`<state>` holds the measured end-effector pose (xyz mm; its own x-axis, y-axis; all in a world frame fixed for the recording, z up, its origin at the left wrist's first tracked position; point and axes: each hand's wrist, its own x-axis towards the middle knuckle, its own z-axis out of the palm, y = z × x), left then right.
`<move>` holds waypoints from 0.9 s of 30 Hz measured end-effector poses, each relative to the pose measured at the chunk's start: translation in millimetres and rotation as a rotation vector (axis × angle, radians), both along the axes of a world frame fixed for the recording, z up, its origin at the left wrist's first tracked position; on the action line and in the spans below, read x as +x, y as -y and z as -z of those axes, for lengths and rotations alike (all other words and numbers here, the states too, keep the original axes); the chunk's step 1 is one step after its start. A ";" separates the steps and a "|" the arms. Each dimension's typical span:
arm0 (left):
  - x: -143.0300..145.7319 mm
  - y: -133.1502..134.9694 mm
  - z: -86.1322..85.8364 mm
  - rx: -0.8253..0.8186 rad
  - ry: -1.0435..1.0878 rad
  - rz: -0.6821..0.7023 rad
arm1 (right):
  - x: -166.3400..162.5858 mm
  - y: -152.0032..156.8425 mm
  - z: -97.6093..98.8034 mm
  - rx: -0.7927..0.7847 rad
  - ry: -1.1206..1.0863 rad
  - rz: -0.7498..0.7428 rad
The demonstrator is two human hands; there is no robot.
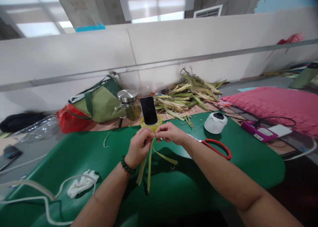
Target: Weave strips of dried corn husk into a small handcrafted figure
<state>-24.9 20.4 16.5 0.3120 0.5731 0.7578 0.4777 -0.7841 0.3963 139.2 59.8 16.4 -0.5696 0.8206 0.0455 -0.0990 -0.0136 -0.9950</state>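
My left hand, with a dark beaded bracelet at the wrist, pinches the top of several pale green husk strips. Fingertips of my right hand meet it there and close on the same strips at their gathered end. The strips hang down and fan out over the green mat; the exact grip point is hidden by the fingers. Just behind the hands, a phone leans upright on a roll of yellowish tape. Red-handled scissors lie partly behind my right forearm.
A heap of corn husks lies against the wall. Around the mat are a lidded glass jar, a green bag, a white round container, a purple power strip, a crumpled tissue and white cables.
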 end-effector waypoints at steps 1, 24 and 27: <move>-0.1 -0.3 0.7 -0.017 0.014 0.004 | -0.7 0.3 0.0 -0.004 -0.007 0.006; -1.2 -1.7 1.4 -0.003 -0.018 -0.003 | -2.0 -5.0 6.9 -0.077 -0.080 0.131; -0.7 -1.9 1.7 -0.007 -0.009 -0.004 | 0.2 -6.4 5.4 -0.087 -0.069 0.130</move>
<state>-25.6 22.3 14.8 0.3165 0.5793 0.7512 0.4841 -0.7796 0.3973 139.5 66.2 10.9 -0.4564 0.8897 0.0063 -0.1734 -0.0820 -0.9814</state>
